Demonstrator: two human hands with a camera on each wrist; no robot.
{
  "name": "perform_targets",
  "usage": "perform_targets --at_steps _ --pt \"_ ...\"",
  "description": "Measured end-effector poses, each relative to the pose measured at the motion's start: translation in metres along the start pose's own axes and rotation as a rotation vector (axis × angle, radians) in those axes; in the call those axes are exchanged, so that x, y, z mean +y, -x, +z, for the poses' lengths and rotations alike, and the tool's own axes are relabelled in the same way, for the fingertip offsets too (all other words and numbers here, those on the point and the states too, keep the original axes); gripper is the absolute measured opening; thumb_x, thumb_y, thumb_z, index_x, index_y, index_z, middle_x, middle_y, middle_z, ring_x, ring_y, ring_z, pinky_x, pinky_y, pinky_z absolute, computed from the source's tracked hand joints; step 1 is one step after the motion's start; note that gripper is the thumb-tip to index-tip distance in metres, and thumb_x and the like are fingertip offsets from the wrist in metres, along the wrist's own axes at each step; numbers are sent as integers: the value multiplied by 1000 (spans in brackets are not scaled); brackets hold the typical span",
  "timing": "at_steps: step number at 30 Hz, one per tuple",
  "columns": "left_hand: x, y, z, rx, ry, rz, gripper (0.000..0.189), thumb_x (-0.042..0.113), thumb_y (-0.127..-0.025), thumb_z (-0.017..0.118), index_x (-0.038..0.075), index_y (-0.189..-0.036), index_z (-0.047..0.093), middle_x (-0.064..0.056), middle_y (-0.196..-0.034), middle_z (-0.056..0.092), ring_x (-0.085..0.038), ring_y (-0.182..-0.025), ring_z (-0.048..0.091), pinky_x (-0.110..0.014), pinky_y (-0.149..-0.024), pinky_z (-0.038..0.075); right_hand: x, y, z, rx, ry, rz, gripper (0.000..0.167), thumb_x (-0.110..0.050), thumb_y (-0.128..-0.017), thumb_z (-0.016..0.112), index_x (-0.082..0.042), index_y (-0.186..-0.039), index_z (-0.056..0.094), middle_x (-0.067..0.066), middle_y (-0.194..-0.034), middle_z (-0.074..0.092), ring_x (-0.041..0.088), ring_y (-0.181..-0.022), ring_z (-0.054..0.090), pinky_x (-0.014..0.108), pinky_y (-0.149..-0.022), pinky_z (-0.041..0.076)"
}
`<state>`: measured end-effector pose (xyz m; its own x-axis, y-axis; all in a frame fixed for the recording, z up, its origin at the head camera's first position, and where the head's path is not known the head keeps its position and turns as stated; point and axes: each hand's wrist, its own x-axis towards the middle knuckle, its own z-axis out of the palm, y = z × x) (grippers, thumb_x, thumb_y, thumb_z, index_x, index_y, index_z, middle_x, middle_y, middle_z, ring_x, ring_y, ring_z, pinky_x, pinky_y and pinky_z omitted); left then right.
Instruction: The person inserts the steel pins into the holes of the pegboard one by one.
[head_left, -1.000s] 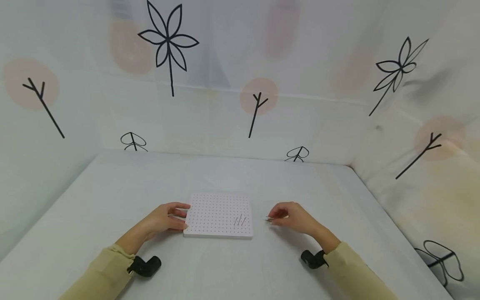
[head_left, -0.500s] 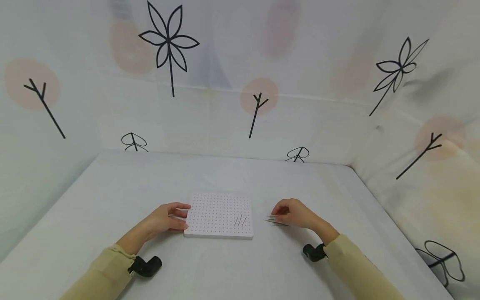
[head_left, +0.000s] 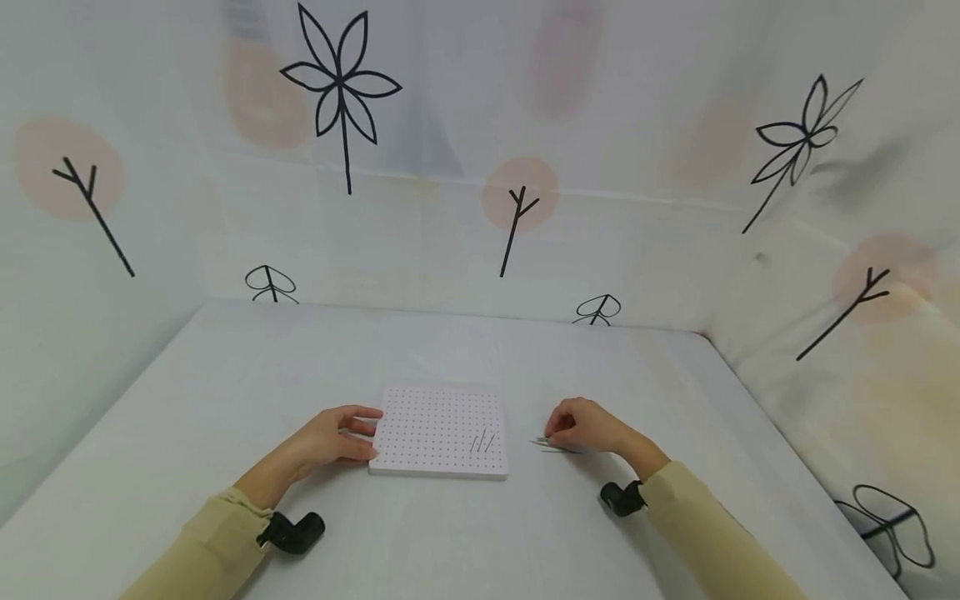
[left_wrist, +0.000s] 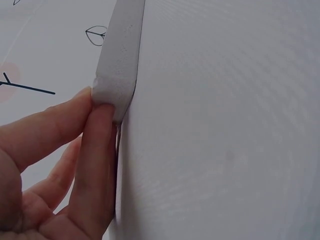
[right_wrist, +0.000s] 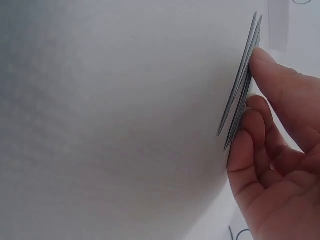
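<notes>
A white pegboard (head_left: 427,417) with rows of small holes lies on the table. Three thin dark needles (head_left: 481,442) rise from holes near its right front. At the board's left edge rests my left hand (head_left: 330,437), thumb and fingers spread apart along the side; the left wrist view shows fingertips against the board's corner (left_wrist: 110,92). To the right of the board, my right hand (head_left: 588,425) pinches at a small cluster of grey metal needles (right_wrist: 242,82) with pointed ends, thumb and curled fingers at them. Some needles (head_left: 558,451) lie loose beneath that hand.
White cloth covers the table (head_left: 450,533). A pale backdrop (head_left: 420,225) printed with black leaves and twigs surrounds the far and side edges. Each wrist carries a black camera, the left one (head_left: 296,533) and the right one (head_left: 621,498), close over the cloth.
My right hand has shifted slightly right, and the bunched needles at its fingertips have spread out, some now on the cloth. My left hand and the pegboard stay in place.
</notes>
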<state>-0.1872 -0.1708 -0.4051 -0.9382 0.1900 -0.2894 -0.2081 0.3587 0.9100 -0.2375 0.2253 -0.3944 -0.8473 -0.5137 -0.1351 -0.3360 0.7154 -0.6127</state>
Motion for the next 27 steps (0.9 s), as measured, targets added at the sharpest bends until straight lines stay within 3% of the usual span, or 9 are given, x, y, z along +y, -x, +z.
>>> perform_targets --at_steps 12,20,27 --pt "1 1 0 4 -11 -2 58 0 -75 75 1 -128 51 -12 -108 57 -20 -85 59 -32 -73 52 -1 -1 0 -65 0 30 4 -9 -86 66 -6 -86 63 -2 -79 58 15 -75 49 29 -68 43" --pt "2 2 1 13 -25 -3 58 1 -74 75 2 -128 52 -12 -107 58 -20 -84 60 -32 -73 52 2 6 -2 -58 -58 -50 8 -12 -90 62 -6 -85 63 -4 -79 57 12 -74 49 26 -66 43" --pt "1 1 1 15 -29 -9 59 1 -74 76 2 -128 52 -11 -107 58 -19 -84 59 -32 -73 51 1 7 1 3 -71 -13 7 -12 -92 59 -4 -90 58 -1 -85 57 16 -79 49 27 -69 43"
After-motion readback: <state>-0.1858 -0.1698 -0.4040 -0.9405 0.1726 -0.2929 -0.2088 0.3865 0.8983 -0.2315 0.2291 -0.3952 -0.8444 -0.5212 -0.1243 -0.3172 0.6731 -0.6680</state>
